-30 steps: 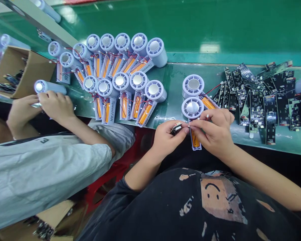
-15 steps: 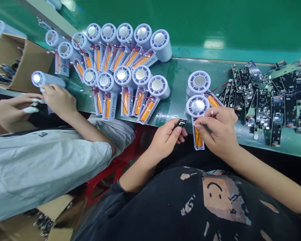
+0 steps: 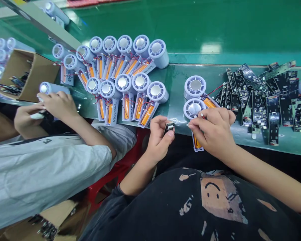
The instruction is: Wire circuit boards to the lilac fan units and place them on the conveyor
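Note:
A small black circuit board (image 3: 169,127) with a white socket is pinched in my left hand (image 3: 158,139), above the table's front edge. My right hand (image 3: 213,130) is closed with thumb and index finger on a small white wire connector (image 3: 188,125); a second white plug pokes out over its fingers. Below the right hand lies a pale purple handheld fan (image 3: 194,108), its orange battery (image 3: 197,142) showing in the open handle that juts past the edge. Another such fan (image 3: 195,85) lies right behind it, a red wire running from it. Part of the near handle is hidden by my fingers.
Several open fans (image 3: 140,83) stand in rows to the left. A heap of circuit boards (image 3: 259,103) lies at right. A co-worker's hands (image 3: 61,105) work at far left beside a cardboard box (image 3: 43,73). The green table (image 3: 228,40) extends behind.
My left hand has drawn left, away from the fan, and tilted the circuit board up. My right hand has shifted slightly left with the connector. The camera view has moved a little.

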A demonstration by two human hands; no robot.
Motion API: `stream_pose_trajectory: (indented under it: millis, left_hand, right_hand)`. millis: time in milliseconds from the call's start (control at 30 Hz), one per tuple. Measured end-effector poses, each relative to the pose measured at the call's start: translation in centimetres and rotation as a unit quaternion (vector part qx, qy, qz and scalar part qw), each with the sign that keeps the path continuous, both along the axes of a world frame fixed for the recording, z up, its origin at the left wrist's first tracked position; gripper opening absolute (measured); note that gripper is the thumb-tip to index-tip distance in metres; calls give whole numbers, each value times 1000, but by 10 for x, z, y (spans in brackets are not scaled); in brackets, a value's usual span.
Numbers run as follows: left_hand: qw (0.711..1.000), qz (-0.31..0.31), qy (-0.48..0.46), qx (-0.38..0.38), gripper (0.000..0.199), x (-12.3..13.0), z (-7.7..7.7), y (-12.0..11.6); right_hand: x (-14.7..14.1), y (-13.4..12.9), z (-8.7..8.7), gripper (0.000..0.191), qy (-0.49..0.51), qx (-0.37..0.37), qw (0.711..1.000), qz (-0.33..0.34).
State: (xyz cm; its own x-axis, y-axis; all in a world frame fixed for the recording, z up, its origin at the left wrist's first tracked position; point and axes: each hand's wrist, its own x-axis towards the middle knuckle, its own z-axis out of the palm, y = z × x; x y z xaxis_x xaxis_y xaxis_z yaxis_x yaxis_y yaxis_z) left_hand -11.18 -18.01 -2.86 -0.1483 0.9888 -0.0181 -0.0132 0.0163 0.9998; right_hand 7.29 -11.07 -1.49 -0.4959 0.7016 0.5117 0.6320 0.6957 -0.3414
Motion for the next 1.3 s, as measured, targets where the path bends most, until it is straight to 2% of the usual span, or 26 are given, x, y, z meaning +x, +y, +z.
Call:
stream_pose_trajectory:
  millis: [67,200,267,367,467,533,633,733,833,933,1300]
  left_hand:
    - [998,-5,-68,-3,36,0,0,-1]
    - [989,-20,-143,-35,41,3,5,3]
    - [978,-13,-196,-66,43,4,8,7]
    - [952,-47,-270,-137,46,5,11,9]
    - [944,-73,-285,-149,50,6,7,7]
    - [965,-62,-227,-118,44,8,3,6]
    - [998,-28,-21,-54,36,9,1,5]
    - [982,-26,184,-15,28,8,5,7]
    - [956,-33,292,2,25,8,9,8]
    - [940,-31,339,16,26,10,11,8]
    - [911,-17,406,75,25,11,13,10]
  right_hand:
    - [0,0,0,21,5,4,1000,2]
    - [-1,0,-1,21,10,9,1000,-5]
    - [-1,0,-2,21,8,11,1000,-12]
    - [-2,0,-4,19,-5,5,1000,-22]
    - [-4,-1,-5,18,-10,1,1000,-24]
    - [-5,-2,-5,21,-7,9,999,-31]
    - [-6,-2,-6,23,-13,12,999,-38]
    - [-7,-2,-6,23,-18,5,999,-26]
    - [-8,-1,-6,26,-10,16,1000,-19]
    - [-8,-2,-6,26,-3,29,999,-18]
    - [-9,-4,-1,20,-20,22,999,-13]
